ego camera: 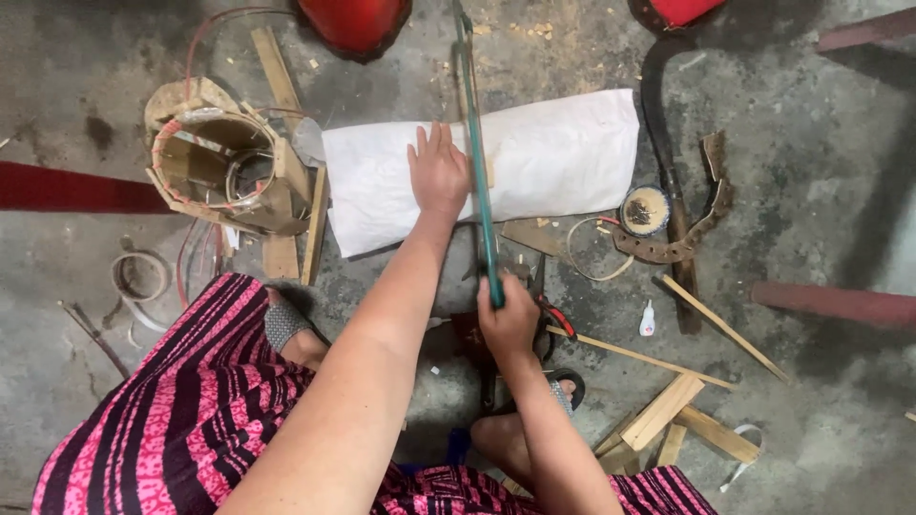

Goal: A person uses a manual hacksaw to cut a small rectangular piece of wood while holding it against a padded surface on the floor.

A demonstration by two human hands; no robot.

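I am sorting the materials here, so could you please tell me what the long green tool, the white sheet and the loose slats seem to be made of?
The long green tool in the right hand looks like painted metal: thin, rigid, with an even sheen. The white sheet under the left hand seems woven plastic sacking or cloth: matte and creased; which one is unclear. The loose slats look like raw, unfinished wood: pale, with cut edges.

Bare floor [821, 143] lies open at the right of the frame and at far left. Around the white sack [553, 153] it is crowded: wood offcuts [677, 405] lower right, round frame [224, 167] (upper left), curved blade [668, 191] just right.
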